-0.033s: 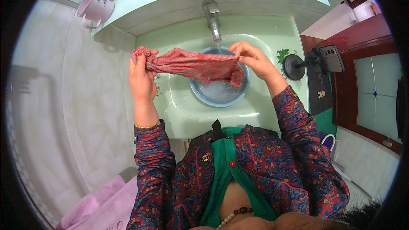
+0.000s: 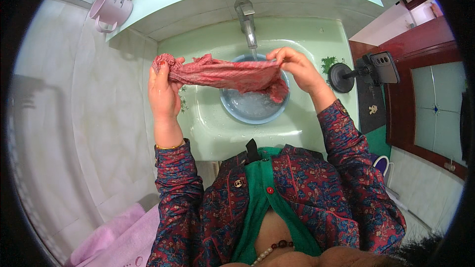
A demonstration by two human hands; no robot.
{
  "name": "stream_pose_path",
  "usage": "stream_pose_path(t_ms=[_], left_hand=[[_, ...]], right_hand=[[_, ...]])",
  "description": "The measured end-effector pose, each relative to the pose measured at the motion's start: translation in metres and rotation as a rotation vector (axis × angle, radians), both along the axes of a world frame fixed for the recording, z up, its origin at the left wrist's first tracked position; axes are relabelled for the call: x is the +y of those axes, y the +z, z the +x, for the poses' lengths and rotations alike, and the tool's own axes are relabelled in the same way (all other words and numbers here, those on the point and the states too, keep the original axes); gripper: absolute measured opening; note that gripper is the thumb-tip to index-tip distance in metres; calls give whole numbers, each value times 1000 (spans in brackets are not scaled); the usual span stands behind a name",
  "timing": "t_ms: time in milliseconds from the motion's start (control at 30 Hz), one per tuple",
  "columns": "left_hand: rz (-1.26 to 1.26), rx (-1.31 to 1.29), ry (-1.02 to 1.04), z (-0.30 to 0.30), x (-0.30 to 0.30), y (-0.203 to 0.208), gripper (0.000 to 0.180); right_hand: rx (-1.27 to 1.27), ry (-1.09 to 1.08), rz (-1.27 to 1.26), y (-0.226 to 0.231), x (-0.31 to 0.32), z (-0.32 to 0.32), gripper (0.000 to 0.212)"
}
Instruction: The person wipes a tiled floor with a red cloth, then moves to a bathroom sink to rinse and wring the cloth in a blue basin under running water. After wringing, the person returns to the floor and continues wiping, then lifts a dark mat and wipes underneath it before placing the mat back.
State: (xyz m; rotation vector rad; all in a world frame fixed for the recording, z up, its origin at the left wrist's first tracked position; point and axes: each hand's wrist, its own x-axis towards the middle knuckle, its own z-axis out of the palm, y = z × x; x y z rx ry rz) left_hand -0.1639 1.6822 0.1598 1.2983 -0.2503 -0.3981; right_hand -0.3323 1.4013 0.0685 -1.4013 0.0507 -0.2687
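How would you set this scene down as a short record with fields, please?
Left hand: the left hand grips the bunched end of a red cloth
Right hand: the right hand pinches the cloth's other end
Cloth position: stretched sideways above a blue basin
Basin: holds water, stands in a pale green sink
Faucet: running, silver faucet
Right side: smartphone on a black stand
Upper left: pale pink mug
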Motion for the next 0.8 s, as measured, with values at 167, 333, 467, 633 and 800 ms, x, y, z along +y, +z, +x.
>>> stream_pose_path(t_ms=[167,333,467,633,800], left_hand=[[-57,-27,-96,-1,1,12,27],[-399,16,-222,-5,-17,44,27],[-582,110,-395,-13,-31,81,30],[-662,98,-378,-28,-50,106,31],[-625,-101,-270,-17,-27,120,31]], right_hand=[[137,-106,245,25,-11,-8,14],[187,171,-445,50,-4,-13,50],[39,241,-923,34,22,9,60],[56,213,-628,-22,60,28,44],[792,212,101,-30,57,31,21]])
